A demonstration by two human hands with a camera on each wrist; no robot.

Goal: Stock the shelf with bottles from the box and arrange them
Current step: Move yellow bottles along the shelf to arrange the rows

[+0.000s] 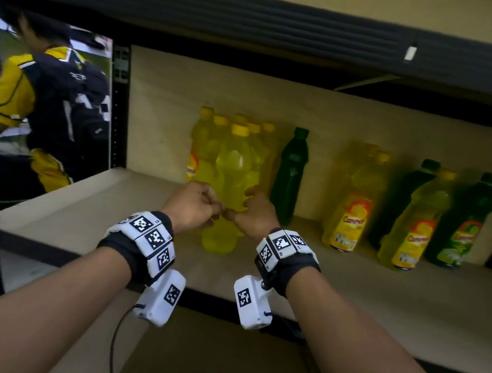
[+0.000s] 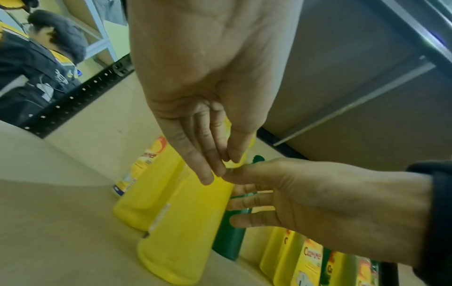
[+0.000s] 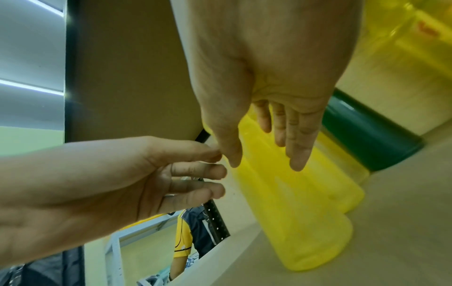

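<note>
A plain yellow bottle (image 1: 233,167) stands upright on the shelf board (image 1: 351,287), in front of a cluster of yellow bottles (image 1: 210,140). My left hand (image 1: 202,201) and right hand (image 1: 250,210) hover side by side at its lower body, thumb tips nearly meeting. In the left wrist view, my left hand's fingers (image 2: 208,154) hang straight in front of the yellow bottle (image 2: 186,232). In the right wrist view, my right hand's fingers (image 3: 296,135) are straight too, over the same bottle (image 3: 300,222). Neither hand wraps it.
A dark green bottle (image 1: 289,174) stands just right of the cluster. Farther right are labelled yellow bottles (image 1: 352,211) and green bottles (image 1: 461,224). The upper shelf beam (image 1: 267,22) hangs overhead. A person in a yellow shirt (image 1: 48,105) stands beyond the left upright post (image 1: 117,104).
</note>
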